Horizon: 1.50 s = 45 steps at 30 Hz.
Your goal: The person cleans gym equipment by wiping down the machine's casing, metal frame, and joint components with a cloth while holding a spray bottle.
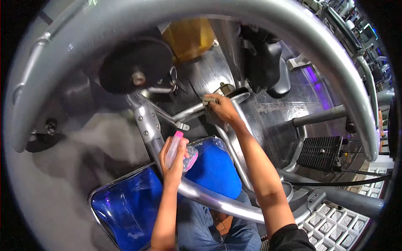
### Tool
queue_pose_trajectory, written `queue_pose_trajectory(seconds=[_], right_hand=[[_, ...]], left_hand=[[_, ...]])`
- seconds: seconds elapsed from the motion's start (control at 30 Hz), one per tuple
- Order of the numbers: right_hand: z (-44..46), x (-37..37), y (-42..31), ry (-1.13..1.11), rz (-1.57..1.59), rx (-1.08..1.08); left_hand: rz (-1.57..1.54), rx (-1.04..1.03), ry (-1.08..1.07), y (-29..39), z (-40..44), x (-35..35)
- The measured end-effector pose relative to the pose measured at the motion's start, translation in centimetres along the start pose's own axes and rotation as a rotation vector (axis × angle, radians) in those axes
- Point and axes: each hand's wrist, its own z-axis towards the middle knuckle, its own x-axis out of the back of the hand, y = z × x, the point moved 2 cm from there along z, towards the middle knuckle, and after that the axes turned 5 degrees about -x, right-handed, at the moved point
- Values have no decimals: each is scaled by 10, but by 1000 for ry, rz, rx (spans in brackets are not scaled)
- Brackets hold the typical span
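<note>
My left hand [171, 161] is wrapped round a small clear spray bottle [191, 160] with pink parts, held above the blue padded seat [211, 167]. Farther forward, my right hand [224, 109] has its fingers closed on a greyish cloth [208, 101]. That cloth is against or just over a silver tube [190, 112] of the exercise machine; whether it presses on the tube, I cannot tell. The fingertips of my right hand are partly hidden by the cloth.
A thick silver frame tube [251, 10] arches over the view. Beyond are a black round disc [136, 62], a yellow container [188, 39] and a black pad [278, 79]. A second blue pad [130, 205] lies at lower left, and a ribbed black footplate [320, 151] stands at right.
</note>
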Motion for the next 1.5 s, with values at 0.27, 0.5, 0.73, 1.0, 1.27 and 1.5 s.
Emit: queue_pose_trajectory(seconds=[0.27,0.5,0.73,1.0,1.27,1.5], right_hand=[[-2,21,-74,-49,185,323],[9,2,5,-10,-57,260],[24,-12,49,-62,-187,-28],[13,16,-13,-215,81,246],[27,-26,95,-104,-226,7],[18,-25,99,-60,-197,-154]], left_hand=[[-50,15,44,-32,25,-19],[-96,-9,95,-48,47,-30],[-77,-47,119,-69,64,-35],[-115,57,60,-79,62,-40],[122,122,-266,-91,62,-52],[199,26,-472,-93,79,-75]])
